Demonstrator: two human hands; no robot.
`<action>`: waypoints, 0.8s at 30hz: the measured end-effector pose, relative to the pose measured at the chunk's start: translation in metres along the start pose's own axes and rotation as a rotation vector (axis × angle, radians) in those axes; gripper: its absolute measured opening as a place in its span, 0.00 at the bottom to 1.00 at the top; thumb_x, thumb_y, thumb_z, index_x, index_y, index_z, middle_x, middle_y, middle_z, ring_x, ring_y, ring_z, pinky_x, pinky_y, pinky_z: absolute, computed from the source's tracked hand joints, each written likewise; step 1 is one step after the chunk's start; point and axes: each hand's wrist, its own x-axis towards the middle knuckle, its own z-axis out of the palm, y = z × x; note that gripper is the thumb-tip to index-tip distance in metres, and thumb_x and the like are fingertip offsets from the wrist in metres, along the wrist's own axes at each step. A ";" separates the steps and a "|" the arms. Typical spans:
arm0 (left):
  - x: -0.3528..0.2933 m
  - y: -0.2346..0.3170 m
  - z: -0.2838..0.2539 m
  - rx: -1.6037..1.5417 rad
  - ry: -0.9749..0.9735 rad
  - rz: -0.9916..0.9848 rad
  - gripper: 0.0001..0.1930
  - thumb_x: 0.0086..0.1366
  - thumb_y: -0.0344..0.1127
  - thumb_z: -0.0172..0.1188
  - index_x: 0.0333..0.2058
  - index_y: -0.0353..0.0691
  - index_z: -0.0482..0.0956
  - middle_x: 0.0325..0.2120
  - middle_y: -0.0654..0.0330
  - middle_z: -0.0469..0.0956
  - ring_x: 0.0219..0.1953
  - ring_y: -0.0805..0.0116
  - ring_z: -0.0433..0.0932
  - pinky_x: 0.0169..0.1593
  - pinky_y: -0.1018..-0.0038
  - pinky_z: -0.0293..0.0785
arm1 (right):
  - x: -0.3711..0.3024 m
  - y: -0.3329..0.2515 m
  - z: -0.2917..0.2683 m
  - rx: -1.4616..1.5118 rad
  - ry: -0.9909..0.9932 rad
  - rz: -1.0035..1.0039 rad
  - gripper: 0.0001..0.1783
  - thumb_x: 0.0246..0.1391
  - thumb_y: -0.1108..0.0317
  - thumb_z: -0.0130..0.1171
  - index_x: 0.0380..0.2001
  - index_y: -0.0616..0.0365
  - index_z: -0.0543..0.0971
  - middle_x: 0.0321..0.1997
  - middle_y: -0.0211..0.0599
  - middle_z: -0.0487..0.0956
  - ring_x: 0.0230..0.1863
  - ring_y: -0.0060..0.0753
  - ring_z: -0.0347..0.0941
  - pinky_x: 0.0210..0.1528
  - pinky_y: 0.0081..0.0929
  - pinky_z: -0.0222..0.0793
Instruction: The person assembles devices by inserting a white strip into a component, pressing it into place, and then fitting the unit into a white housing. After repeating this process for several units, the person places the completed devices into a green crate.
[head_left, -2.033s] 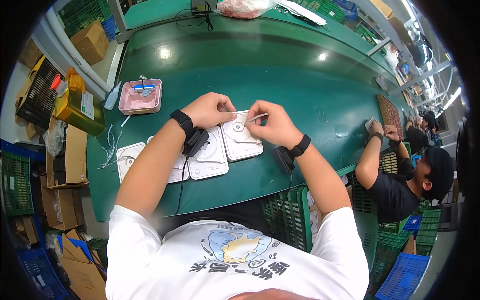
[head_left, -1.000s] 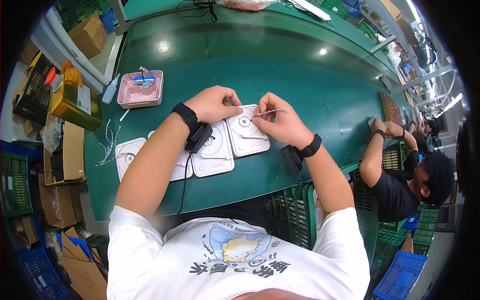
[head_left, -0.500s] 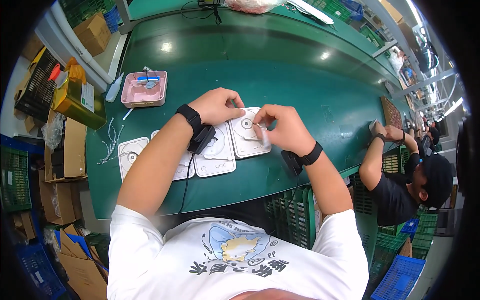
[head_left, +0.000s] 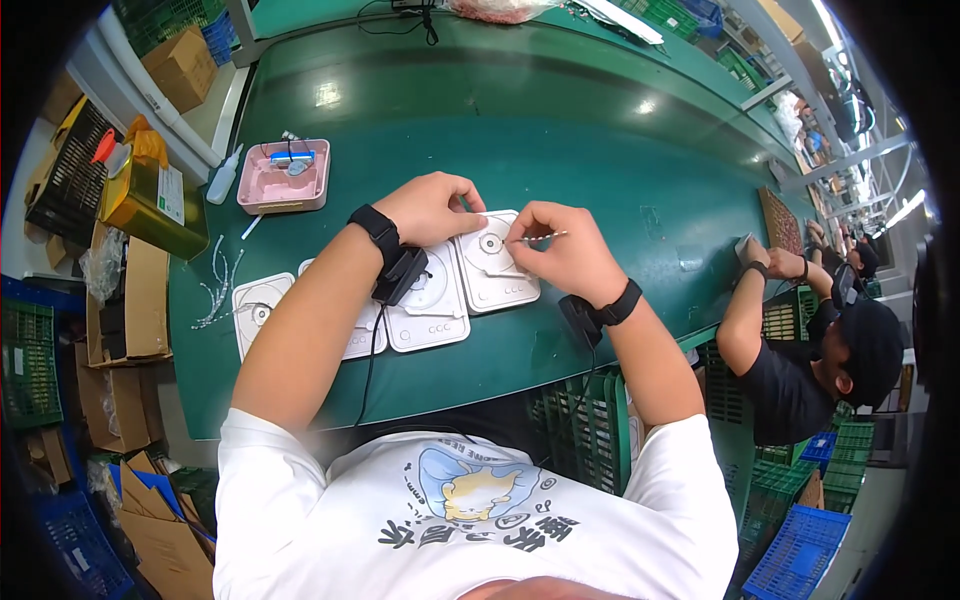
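Several white plastic panels with round recesses lie in a slanting row on the green table (head_left: 600,180). At the right end of the row is one white panel (head_left: 500,290), with a ringed hole near its middle. My left hand (head_left: 435,210) holds this panel's upper left corner, thumb over the edge and fingers curled. Above the recess, my right hand (head_left: 570,255) pinches a thin twisted wire (head_left: 546,237), whose free end points right. Beside it, a second panel (head_left: 430,328) is partly under my left wrist strap. My left forearm covers much of the panels farther left (head_left: 250,290).
Loose twisted wires (head_left: 222,285) lie at the table's left. Behind them are a pink open housing (head_left: 285,200) with a blue part inside, a small bottle (head_left: 225,178) and a yellow-green can (head_left: 160,205). A co-worker (head_left: 800,360) sits at right. Green crates (head_left: 580,425) stand below the front edge.
My right hand has turned slightly, and the wire, a blur hanging down before, now points right from the fingertips. My left hand stays at the panel's corner.
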 end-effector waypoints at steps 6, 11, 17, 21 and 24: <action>0.000 0.001 0.001 0.021 0.004 -0.008 0.19 0.76 0.48 0.74 0.55 0.40 0.89 0.41 0.59 0.90 0.43 0.68 0.86 0.49 0.67 0.83 | 0.002 0.000 -0.010 0.052 -0.015 -0.030 0.05 0.58 0.75 0.75 0.36 0.62 0.87 0.39 0.31 0.90 0.42 0.23 0.85 0.51 0.27 0.84; -0.001 0.003 0.000 0.028 0.001 -0.007 0.19 0.77 0.48 0.74 0.55 0.40 0.90 0.41 0.59 0.90 0.43 0.68 0.86 0.50 0.67 0.83 | 0.001 0.008 -0.010 0.113 -0.062 0.019 0.06 0.59 0.75 0.76 0.36 0.62 0.86 0.39 0.32 0.90 0.44 0.23 0.86 0.54 0.28 0.85; -0.002 0.004 0.002 0.044 0.017 0.002 0.18 0.76 0.48 0.74 0.54 0.40 0.90 0.40 0.59 0.90 0.41 0.69 0.85 0.46 0.68 0.82 | 0.005 0.018 -0.004 0.185 -0.042 0.021 0.07 0.60 0.74 0.76 0.35 0.61 0.84 0.39 0.31 0.90 0.44 0.22 0.86 0.52 0.26 0.84; -0.003 0.009 -0.004 0.032 0.018 0.007 0.18 0.76 0.47 0.74 0.54 0.40 0.90 0.38 0.59 0.89 0.39 0.70 0.84 0.45 0.68 0.82 | 0.006 0.022 -0.003 0.231 -0.046 0.017 0.09 0.61 0.75 0.75 0.35 0.60 0.82 0.40 0.31 0.90 0.44 0.20 0.85 0.51 0.25 0.83; -0.004 0.004 0.001 0.017 0.013 0.003 0.18 0.76 0.47 0.75 0.54 0.40 0.90 0.38 0.59 0.89 0.38 0.70 0.84 0.44 0.68 0.82 | 0.005 0.015 -0.005 0.250 -0.062 0.063 0.10 0.61 0.75 0.75 0.35 0.59 0.80 0.40 0.31 0.90 0.44 0.19 0.84 0.49 0.24 0.83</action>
